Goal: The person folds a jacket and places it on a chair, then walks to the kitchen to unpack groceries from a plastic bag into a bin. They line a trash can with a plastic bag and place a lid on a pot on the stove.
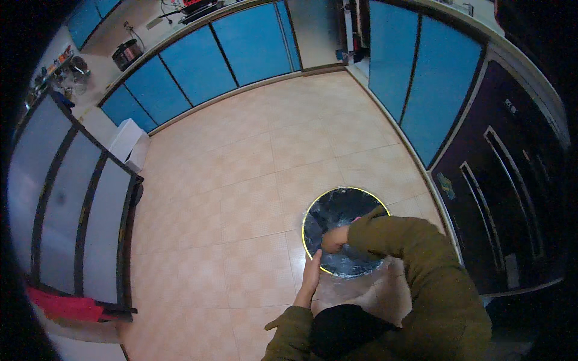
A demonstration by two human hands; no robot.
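A round bin (336,205) with a dark inside and a thin yellow rim ring stands on the tiled floor before me. A clear plastic liner bag (356,264) covers its inner wall and hangs outside below the near edge. With thumb and fingers, my left hand (311,274) grips the rim at the near left. My right hand (335,239) reaches down inside the bin, its fingers curled against the lining near the left wall. Whether it pinches the film is hidden. A small pink patch (356,219) shows beside the right cuff.
Blue cabinets (253,43) line the far wall; more blue doors (438,90) and a dark built-in appliance (501,180) stand on the right. At left are a panelled unit (67,198), a white box (128,140) and a red cloth (67,305). A dark cooker (127,54) sits on the counter.
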